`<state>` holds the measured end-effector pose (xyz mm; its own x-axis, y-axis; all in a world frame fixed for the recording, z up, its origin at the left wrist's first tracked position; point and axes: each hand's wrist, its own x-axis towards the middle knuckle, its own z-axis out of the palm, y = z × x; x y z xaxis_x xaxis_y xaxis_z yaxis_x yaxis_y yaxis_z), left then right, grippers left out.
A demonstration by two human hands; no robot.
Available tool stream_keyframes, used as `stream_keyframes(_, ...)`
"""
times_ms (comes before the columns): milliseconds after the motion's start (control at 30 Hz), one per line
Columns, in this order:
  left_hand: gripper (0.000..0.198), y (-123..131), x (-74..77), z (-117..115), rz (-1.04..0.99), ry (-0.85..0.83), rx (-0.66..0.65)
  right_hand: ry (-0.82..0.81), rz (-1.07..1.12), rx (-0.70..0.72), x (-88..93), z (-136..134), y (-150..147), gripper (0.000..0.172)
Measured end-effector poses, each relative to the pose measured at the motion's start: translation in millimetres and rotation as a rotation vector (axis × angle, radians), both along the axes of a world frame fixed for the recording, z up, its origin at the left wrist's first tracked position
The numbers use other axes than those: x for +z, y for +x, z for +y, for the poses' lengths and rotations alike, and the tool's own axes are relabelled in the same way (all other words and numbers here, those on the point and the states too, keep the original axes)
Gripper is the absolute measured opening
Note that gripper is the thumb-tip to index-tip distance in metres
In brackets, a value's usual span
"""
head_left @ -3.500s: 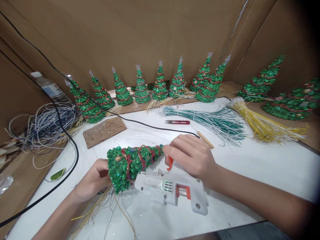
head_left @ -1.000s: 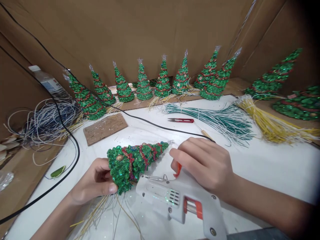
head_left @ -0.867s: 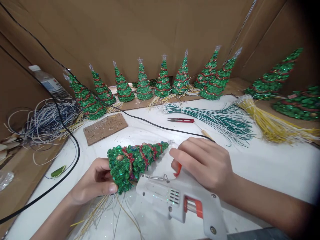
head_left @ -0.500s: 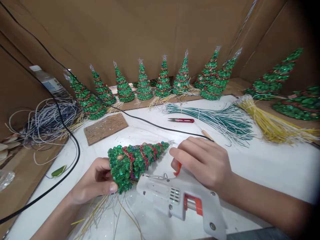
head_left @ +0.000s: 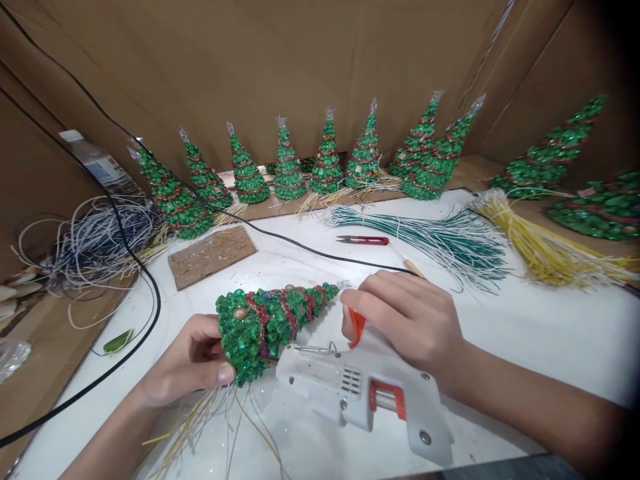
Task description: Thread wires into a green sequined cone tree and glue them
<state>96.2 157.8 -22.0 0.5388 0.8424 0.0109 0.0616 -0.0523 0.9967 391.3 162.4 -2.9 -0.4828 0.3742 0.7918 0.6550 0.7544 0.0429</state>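
Note:
A small green glittery Christmas tree [head_left: 273,323] with red garland and a clear star lies on its side, its base in my left hand [head_left: 187,363]. The left thumb presses the base's lower edge. My right hand [head_left: 407,323] is wrapped round the handle of a white hot glue gun [head_left: 360,387], with a finger at its orange trigger [head_left: 357,327]. The gun's front end lies against the near side of the tree; the nozzle tip is hidden behind it. Loose yellow and white wires [head_left: 193,433] hang out under the tree's base.
Several finished-looking trees [head_left: 327,157] stand along the cardboard wall. A black cable [head_left: 300,247] crosses the table. Red snips [head_left: 363,240], a green wire bundle [head_left: 430,237], a yellow bundle [head_left: 545,240], a cardboard piece [head_left: 213,257], tangled wires [head_left: 100,233] and a bottle [head_left: 100,160] lie about.
The glue gun has tilted slightly, its rear end rising a little, and more of the orange trigger shows. My left hand and the tree have hardly moved.

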Motion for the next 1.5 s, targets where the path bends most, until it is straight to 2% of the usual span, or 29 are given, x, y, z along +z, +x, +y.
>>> stream_keyframes(433, 0.022, -7.4, -3.6, -0.1, 0.038, -0.023, 0.018, 0.029, 0.004, -0.024, -1.4, 0.4, 0.3, 0.014)
stream_keyframes(633, 0.023, -6.6, -4.8, 1.2, 0.03, 0.037, 0.021, -0.031, 0.047, -0.03, 0.8, 4.4, 4.6, 0.018)
stream_keyframes(800, 0.019, -2.5, -2.0, 3.9, 0.062, 0.101, 0.028, -0.083, 0.107, -0.149, 6.0, 18.0, 15.8, 0.018)
stream_keyframes(933, 0.012, -3.0, 1.7, 4.9, 0.06, 0.136, 0.061, -0.134, 0.031, -0.254, 7.2, 34.4, 29.4, 0.029)
stream_keyframes(1133, 0.008, -13.0, -0.3, 9.1, 0.066, 0.12, 0.057, -0.199, -0.198, -0.349, -1.8, 58.2, 47.0, 0.034)
stream_keyframes(1367, 0.017, -29.6, 1.2, 16.7, 0.083, 0.091, 0.209, -0.27, -0.305, -0.445, -18.8, 72.1, 49.0, 0.027)
stream_keyframes(1500, 0.023, -39.0, 1.9, 21.3, 0.123, 0.089, 0.291, -0.308, -0.345, -0.475, -27.3, 76.5, 45.7, 0.031)
